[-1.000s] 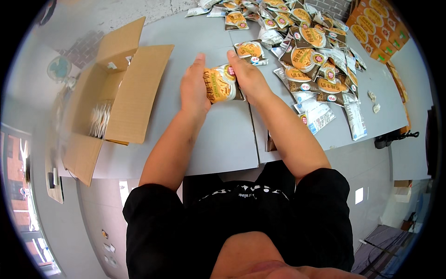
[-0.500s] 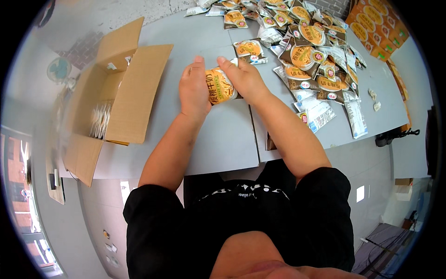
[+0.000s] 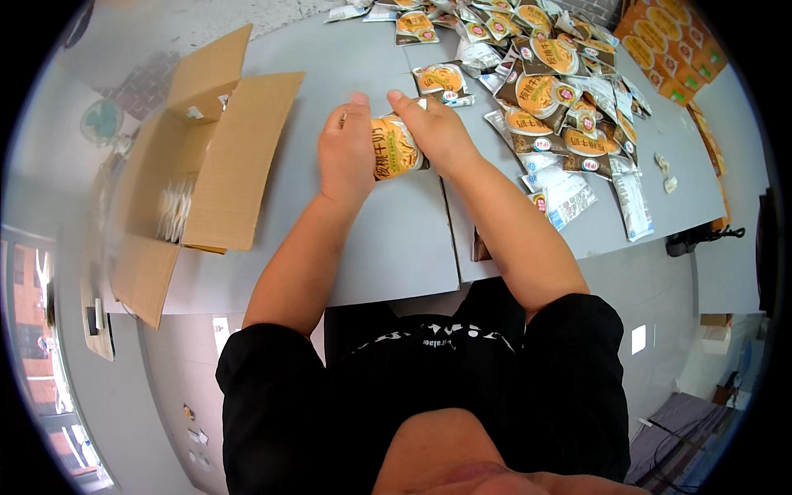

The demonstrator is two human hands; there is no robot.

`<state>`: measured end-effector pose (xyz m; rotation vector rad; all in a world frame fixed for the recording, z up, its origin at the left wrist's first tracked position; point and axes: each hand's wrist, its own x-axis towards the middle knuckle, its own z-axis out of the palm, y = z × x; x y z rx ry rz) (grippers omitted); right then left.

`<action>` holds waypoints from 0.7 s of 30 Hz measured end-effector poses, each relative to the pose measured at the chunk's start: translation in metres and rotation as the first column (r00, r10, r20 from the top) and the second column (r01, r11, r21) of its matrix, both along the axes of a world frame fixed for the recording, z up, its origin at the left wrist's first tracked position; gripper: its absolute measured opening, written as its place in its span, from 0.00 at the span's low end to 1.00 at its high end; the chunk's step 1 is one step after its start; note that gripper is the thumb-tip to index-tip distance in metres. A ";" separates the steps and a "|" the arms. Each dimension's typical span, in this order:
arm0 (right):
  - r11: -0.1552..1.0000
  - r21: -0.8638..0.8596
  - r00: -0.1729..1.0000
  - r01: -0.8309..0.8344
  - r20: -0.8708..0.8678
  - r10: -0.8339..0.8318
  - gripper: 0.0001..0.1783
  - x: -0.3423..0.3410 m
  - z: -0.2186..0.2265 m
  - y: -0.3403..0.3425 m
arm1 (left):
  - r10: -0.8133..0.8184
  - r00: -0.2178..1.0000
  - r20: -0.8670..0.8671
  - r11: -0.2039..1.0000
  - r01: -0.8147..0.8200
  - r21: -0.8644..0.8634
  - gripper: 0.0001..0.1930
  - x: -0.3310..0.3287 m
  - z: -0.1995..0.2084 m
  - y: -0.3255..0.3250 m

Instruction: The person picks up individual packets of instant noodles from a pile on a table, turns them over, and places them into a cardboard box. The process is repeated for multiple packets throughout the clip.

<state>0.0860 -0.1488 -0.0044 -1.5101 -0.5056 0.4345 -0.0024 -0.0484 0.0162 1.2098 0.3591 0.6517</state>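
Between my two hands, over the middle of the grey table [image 3: 388, 247], is a brown and orange drink pouch [image 3: 398, 148]. My left hand [image 3: 346, 153] is closed on the pouch's left side, thumb pointing away from me. On its right side, my right hand [image 3: 437, 136] grips it, with the thumb near the top edge. The fingers beneath the pouch are hidden. Just beyond my right hand lies a single similar pouch [image 3: 441, 80]. To the left stands an open cardboard box [image 3: 247, 161] with several pale flat packs [image 3: 176, 210] standing in it.
A large heap of brown, orange and silver pouches [image 3: 540, 95] covers the table's right and far side. Orange printed cartons [image 3: 664, 49] stand at the far right. Small crumpled scraps [image 3: 667, 173] lie near the right edge. The box's flaps stick out toward my left arm.
Both hands still hold the pouch. It has tilted slightly more upright, and my hands have shifted only a little. The heap and the box look the same.
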 end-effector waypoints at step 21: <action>0.995 0.097 0.983 -0.010 0.183 -0.008 0.21 -0.032 0.021 0.001 | -0.037 0.978 0.204 0.757 0.161 -0.633 0.24 0.001 -0.009 -0.008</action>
